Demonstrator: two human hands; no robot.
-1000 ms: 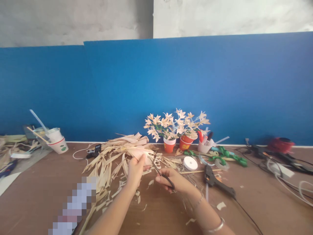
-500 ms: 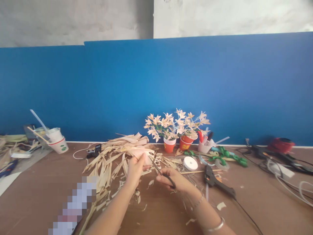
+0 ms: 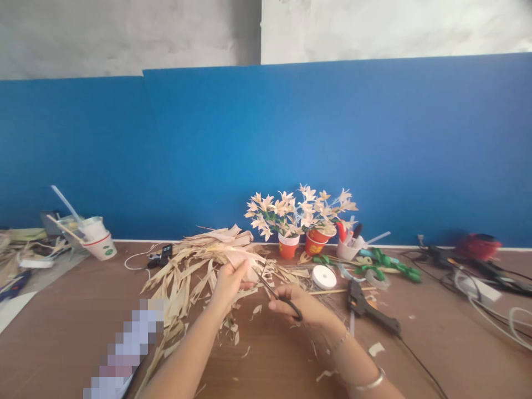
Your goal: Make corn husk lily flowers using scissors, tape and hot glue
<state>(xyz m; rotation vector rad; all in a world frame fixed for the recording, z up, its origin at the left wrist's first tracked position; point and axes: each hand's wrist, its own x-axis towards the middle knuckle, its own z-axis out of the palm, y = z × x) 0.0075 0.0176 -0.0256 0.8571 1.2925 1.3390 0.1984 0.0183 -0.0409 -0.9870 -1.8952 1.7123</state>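
My left hand pinches a pale piece of dried husk between thumb and fingers, just in front of the husk pile. Closed around the dark handles of a pair of scissors is my right hand. The scissor blades point up and to the left and reach the husk's right edge; whether they touch it I cannot tell. Behind and to the left of my left hand spreads a heap of dried husks. Small scraps lie on the brown table below my hands.
Cups of pale husk flowers stand by the blue partition. To the right lie a white tape roll, a black glue gun, green stems and cables. A white cup stands at left.
The right hand and scissors have shifted slightly right and down. My left hand and the husk have moved a little, with the husk's tip now angled slightly lower.
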